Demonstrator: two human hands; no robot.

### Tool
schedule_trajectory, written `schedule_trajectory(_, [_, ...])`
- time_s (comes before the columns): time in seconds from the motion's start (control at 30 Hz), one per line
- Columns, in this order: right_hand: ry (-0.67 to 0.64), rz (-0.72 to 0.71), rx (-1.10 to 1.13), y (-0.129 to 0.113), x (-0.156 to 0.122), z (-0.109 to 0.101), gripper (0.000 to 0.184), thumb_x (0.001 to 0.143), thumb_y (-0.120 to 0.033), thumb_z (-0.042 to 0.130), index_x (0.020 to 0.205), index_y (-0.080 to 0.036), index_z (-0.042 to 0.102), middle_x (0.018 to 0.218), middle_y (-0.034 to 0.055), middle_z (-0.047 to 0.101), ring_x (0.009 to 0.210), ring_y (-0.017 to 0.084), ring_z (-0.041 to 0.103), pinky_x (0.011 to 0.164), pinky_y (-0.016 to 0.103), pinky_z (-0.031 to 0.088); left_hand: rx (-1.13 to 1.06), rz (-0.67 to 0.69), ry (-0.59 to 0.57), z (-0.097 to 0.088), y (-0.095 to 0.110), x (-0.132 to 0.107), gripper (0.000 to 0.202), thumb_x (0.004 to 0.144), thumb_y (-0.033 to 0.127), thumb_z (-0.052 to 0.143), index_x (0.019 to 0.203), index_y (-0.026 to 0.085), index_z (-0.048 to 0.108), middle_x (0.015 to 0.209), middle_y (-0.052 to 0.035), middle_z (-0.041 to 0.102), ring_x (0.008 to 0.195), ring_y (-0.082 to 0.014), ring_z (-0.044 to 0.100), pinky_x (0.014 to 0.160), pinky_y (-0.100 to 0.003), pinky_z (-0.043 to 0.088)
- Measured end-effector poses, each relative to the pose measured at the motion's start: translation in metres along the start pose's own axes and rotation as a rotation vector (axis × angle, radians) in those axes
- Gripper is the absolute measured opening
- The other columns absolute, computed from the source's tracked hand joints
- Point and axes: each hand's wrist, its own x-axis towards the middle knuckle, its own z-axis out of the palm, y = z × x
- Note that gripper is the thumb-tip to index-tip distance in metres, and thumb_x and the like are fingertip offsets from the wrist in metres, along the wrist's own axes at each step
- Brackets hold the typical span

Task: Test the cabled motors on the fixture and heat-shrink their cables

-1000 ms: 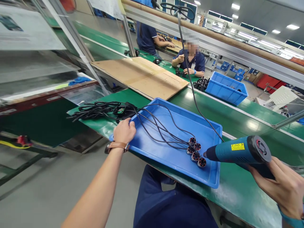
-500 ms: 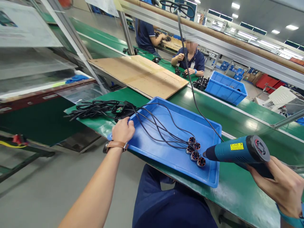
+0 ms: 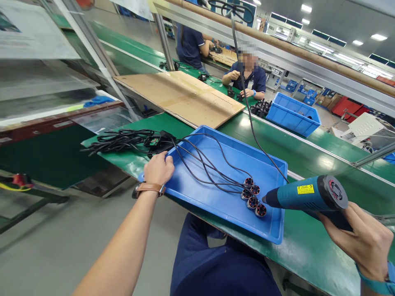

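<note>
Heat gun (image 3: 304, 197) aimed at small motors (image 3: 253, 197) in a blue tray (image 3: 216, 201)
The right hand (image 3: 365, 240) has its fingers wrapped tight round the grip of the heat gun, whose nozzle tip sits just beside the four motors clustered toward the near right of the blue tray on the green belt (image 3: 311, 160). The left hand (image 3: 159, 168) rests on the tray's left corner, fingers curled together over the rim. Black wires (image 3: 203, 164) run from the motors across the tray to a tangle on the belt. Farther along lie a cardboard sheet (image 3: 182, 96) and a blue bin (image 3: 293, 113), where two other people sit at work
</note>
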Motion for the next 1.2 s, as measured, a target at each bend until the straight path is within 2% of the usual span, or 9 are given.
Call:
schedule_trajectory(0.17, [0.010,0.010,0.031,-0.012,0.009,0.005,0.019,0.089,-0.036,0.077,0.099,-0.020,0.072,0.089,0.0034,0.078,0.069,0.018,0.068,0.064,0.029,0.043,0.002,0.000,-0.007,-0.003,0.002,-0.001,0.063,0.099,0.030,0.029,0.149,0.000,0.053,0.148,-0.0299,0.060,0.142,-0.0411,0.054,0.118,-0.058,0.043])
schedule_trajectory(0.47, [0.012,0.037,-0.003,-0.014,0.017,0.013,0.023,0.090,-0.037,0.074,0.105,-0.021,0.072,0.090,0.0033,0.078,0.070,0.019,0.070,0.062,0.029,0.042,0.006,0.006,0.015,0.001,-0.002,0.000,0.060,0.100,0.030,0.032,0.149,0.001,0.053,0.148,-0.0291,0.061,0.140,-0.0407,0.056,0.118,-0.057,0.045])
schedule_trajectory(0.7, [0.056,0.078,-0.027,-0.021,0.031,0.029,0.020,0.091,-0.039,0.074,0.095,-0.019,0.071,0.083,0.0020,0.074,0.067,0.016,0.065,0.061,0.028,0.038,0.005,0.022,0.035,0.006,-0.007,0.003,0.058,0.101,0.030,0.032,0.147,0.003,0.056,0.146,-0.0291,0.062,0.139,-0.0412,0.057,0.116,-0.058,0.046])
schedule_trajectory(0.83, [0.068,0.066,-0.030,-0.020,0.031,0.032,0.023,0.090,-0.041,0.077,0.093,-0.019,0.069,0.083,0.0004,0.074,0.067,0.015,0.065,0.061,0.027,0.039,0.011,0.013,0.042,0.009,-0.010,0.005,0.057,0.102,0.031,0.033,0.148,0.005,0.056,0.146,-0.0271,0.063,0.139,-0.0397,0.058,0.116,-0.055,0.047])
schedule_trajectory(1.03, [0.054,0.080,-0.011,-0.021,0.029,0.035,0.027,0.091,-0.045,0.076,0.093,-0.020,0.068,0.086,0.0004,0.075,0.068,0.016,0.066,0.061,0.027,0.040,-0.002,0.038,0.050,0.010,-0.012,0.007,0.056,0.101,0.029,0.035,0.145,0.002,0.057,0.143,-0.0299,0.064,0.136,-0.0427,0.060,0.113,-0.059,0.048])
schedule_trajectory(1.2, [0.057,0.070,-0.016,-0.021,0.027,0.035,0.027,0.091,-0.045,0.077,0.094,-0.020,0.068,0.085,0.0001,0.075,0.068,0.015,0.066,0.061,0.028,0.040,0.000,0.034,0.060,0.013,-0.015,0.008,0.057,0.102,0.031,0.034,0.146,0.004,0.057,0.143,-0.0278,0.065,0.136,-0.0420,0.060,0.113,-0.059,0.049])
